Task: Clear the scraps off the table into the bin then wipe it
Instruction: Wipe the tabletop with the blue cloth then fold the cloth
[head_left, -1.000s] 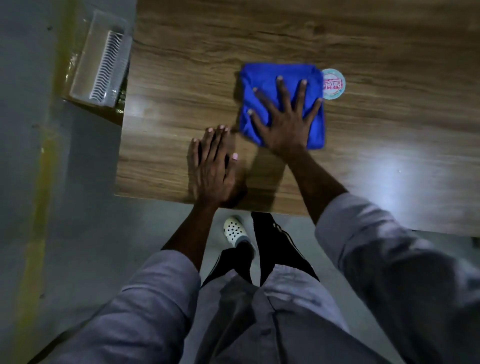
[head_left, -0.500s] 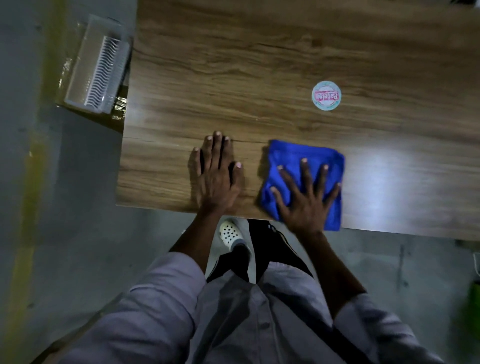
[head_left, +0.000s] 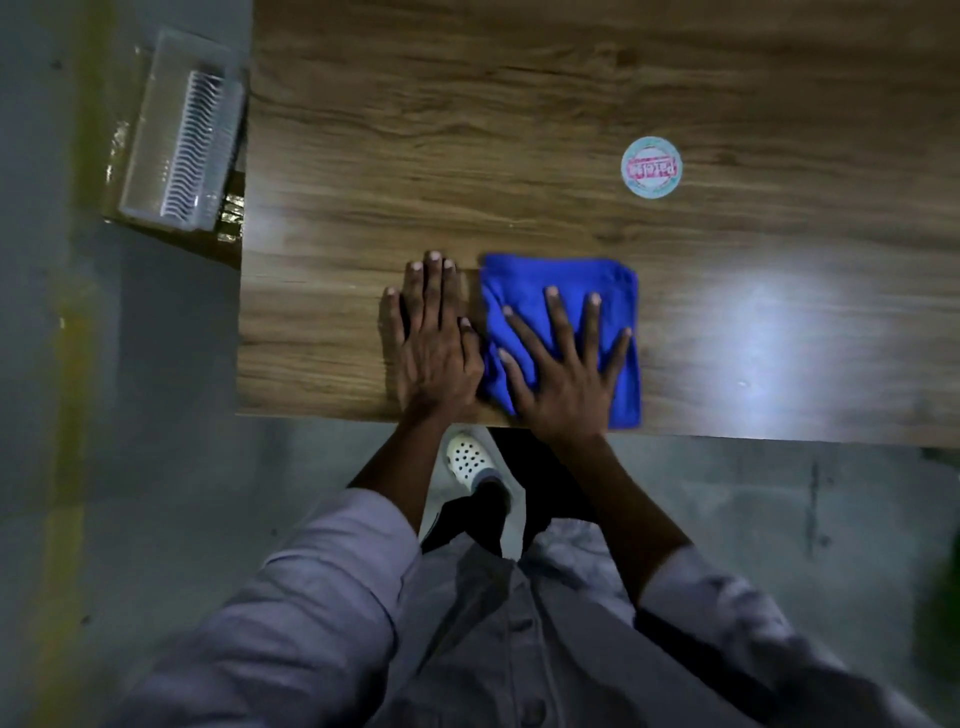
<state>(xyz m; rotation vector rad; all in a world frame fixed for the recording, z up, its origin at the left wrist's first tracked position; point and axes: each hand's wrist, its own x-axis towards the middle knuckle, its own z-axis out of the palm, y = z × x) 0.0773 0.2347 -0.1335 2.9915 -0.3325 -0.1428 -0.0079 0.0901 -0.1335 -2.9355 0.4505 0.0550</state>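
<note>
1. The right hand (head_left: 563, 379) presses flat, fingers spread, on the blue cloth (head_left: 558, 275) at the surface's (head_left: 467, 130) near edge.
2. The left hand (head_left: 434, 353) lies flat, holding nothing, just left of the cloth.
3. A round sticker (head_left: 651, 167) sits farther back.

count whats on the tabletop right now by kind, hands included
hands: 2, left hand flat on the bare wood, right hand spread on the cloth
blue cloth: 1, folded, near the front edge
round sticker: 1, farther back, apart from the cloth
scraps: 0 visible
total: 4 on the table
</note>
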